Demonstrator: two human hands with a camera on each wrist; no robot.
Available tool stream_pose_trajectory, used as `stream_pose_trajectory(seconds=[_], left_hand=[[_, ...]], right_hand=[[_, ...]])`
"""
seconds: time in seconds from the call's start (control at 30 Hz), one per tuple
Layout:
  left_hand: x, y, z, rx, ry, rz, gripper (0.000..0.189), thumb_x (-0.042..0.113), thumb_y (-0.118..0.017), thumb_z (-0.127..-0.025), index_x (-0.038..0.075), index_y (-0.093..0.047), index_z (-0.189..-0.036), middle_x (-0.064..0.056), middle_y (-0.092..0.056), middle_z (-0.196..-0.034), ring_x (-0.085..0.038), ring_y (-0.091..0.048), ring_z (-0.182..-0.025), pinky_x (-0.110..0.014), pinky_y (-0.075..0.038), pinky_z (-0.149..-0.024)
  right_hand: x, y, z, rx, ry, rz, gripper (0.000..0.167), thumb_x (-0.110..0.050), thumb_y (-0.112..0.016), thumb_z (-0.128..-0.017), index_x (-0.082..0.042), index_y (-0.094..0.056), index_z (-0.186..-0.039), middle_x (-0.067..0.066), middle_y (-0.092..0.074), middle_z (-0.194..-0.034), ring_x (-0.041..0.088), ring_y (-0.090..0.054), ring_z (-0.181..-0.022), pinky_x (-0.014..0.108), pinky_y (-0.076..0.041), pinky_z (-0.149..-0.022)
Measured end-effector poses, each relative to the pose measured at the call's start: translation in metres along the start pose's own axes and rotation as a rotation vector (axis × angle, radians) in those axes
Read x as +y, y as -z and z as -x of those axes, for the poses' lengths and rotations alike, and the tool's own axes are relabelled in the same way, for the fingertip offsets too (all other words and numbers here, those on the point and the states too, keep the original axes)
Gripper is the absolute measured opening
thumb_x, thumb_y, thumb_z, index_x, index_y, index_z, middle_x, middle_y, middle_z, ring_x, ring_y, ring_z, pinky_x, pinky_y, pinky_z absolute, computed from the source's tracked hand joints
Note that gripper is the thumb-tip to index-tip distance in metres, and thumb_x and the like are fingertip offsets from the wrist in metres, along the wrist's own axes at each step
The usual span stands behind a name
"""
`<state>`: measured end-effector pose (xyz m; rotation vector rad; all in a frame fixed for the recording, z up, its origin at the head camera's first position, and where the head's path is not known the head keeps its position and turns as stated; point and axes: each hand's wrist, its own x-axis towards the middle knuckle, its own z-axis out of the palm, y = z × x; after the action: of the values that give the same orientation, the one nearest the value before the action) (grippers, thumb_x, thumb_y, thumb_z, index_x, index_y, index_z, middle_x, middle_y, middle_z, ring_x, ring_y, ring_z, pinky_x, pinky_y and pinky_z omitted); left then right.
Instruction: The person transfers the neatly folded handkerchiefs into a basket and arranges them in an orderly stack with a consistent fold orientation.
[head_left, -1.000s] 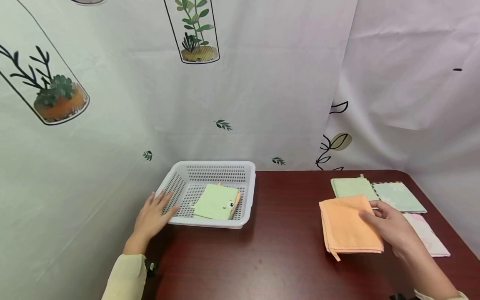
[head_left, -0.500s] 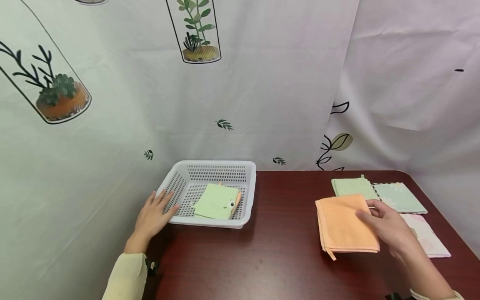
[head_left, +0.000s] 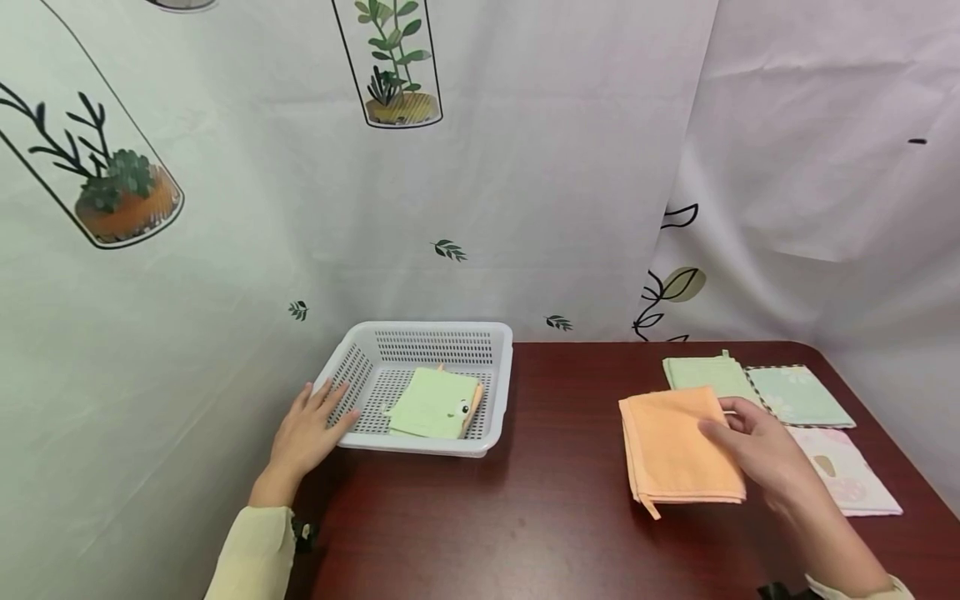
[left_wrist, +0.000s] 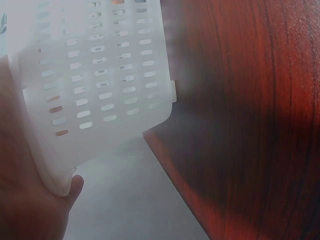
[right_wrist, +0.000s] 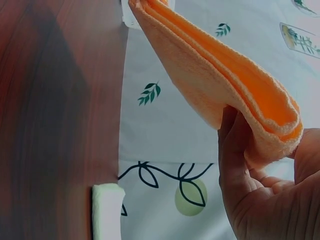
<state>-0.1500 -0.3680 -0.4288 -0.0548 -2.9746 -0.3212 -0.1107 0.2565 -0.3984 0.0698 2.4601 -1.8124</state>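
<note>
My right hand [head_left: 765,446] pinches a folded orange towel [head_left: 682,446] by its right edge, thumb on top and fingers beneath. The towel [right_wrist: 215,75] is held up above the table, its folded layers visible in the right wrist view, and a small loop hangs from its near corner. My left hand [head_left: 303,433] rests with spread fingers on the left rim of a white perforated plastic basket [head_left: 420,447]. In the left wrist view the thumb [left_wrist: 76,187] lies beside the basket's corner. Inside the basket lies a folded light green towel [head_left: 431,404] with an eye design, over something orange.
On the right of the dark red-brown table [head_left: 555,517] lie a folded green towel [head_left: 708,375], a pale mint towel [head_left: 798,396] with a striped edge, and a white-pink patterned towel [head_left: 851,479]. A plant-printed white curtain [head_left: 525,208] hangs behind the table.
My right hand has moved slightly left with the orange towel, uncovering more of the white-pink towel. The left hand and basket stay in place.
</note>
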Motion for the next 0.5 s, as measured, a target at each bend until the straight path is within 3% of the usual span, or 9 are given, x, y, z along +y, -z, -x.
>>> stream_pose_trajectory(seconds=[0.5], left_hand=[[-0.0004, -0.0004, 0.0007, 0.008, 0.0, 0.006, 0.075, 0.06, -0.048, -0.101, 0.011, -0.037, -0.157, -0.022, -0.028, -0.163, -0.051, -0.014, -0.15, -0.075, -0.022, -0.11]], right_hand=[[-0.0065, -0.0094, -0.0003, -0.003, 0.003, -0.003, 0.045, -0.016, -0.062, -0.101, 0.009, -0.045, -0.135, 0.002, -0.069, -0.094, 0.019, -0.071, -0.067, 0.038, -0.06, -0.058]])
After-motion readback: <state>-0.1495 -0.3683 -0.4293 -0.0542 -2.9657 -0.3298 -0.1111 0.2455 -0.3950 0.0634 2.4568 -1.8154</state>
